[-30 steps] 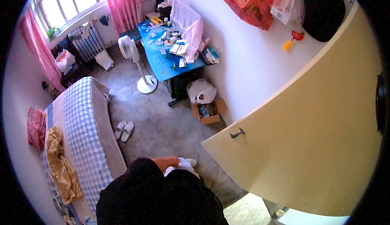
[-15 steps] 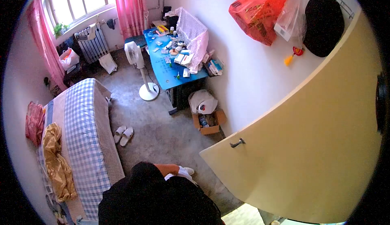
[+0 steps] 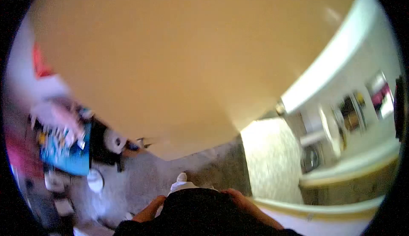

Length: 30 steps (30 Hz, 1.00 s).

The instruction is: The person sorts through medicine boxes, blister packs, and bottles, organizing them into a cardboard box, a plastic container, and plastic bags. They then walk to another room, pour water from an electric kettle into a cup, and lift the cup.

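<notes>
My left hand (image 3: 156, 203) hangs low beside the front of my black top (image 3: 200, 210), near my white-clad leg; its fingers are too blurred to make out. On the other side of the top is my right hand (image 3: 233, 194), at the same height, its fingers hidden or smeared. No object shows in either hand. Beyond them the wide yellow-brown door (image 3: 183, 65) fills the upper view, with its handle (image 3: 144, 142) at the lower left edge. One white shoe (image 3: 182, 177) shows on the floor.
A doorway with a bright tiled floor (image 3: 272, 155) lies to the right, beside a white frame (image 3: 336, 74). At the left are a cluttered blue table (image 3: 76, 163), a white fan base (image 3: 95, 180) and a red bag (image 3: 41, 65). Blur covers much of the view.
The view has swung right, from the bedroom to the door and doorway. The bed has left the view, and the table now lies at the far left. Both hands now show beside my body.
</notes>
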{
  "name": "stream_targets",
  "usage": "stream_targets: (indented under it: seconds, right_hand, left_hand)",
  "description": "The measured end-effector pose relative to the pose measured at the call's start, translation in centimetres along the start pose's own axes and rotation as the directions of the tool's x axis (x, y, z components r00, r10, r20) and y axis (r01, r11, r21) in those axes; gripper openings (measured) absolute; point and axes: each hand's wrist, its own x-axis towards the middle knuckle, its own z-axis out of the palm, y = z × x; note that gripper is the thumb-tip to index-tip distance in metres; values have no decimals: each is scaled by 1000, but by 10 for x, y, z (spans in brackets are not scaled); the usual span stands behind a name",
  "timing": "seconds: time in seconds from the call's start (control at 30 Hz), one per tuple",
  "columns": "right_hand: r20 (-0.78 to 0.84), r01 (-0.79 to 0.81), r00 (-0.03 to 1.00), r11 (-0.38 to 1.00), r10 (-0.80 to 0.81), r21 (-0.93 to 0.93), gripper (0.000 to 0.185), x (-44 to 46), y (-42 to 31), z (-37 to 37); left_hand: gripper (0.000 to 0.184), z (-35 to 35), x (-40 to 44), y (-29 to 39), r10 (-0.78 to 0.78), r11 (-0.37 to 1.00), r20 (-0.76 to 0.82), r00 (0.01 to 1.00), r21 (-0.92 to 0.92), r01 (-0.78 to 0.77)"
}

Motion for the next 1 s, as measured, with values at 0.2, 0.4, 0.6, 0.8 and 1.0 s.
stream_targets:
  seconds: [0.2,0.4,0.6,0.8,1.0]
  right_hand:
    - [225,-409,911,821,345,399,47,-9,-121,-23]
    - [87,-374,918,770,388,517,47,-51,-104,20]
    - [-265,-293,810,752,523,590,33,-74,-56,63]
    - [-428,-384,489,629,760,676,35,-116,52,72]
    - [-669,-488,337,731,662,477,50,-174,152,69]
  left_hand:
    - [28,-52,44,5,49,974,187,981,207,-88]
    - [24,-106,95,50,94,930,329,940,307,-201]
    - [22,-135,139,119,76,965,400,913,202,-169]
    - [23,-122,122,216,86,947,335,938,264,-181]
    - [29,-60,146,315,77,809,329,941,531,-252]
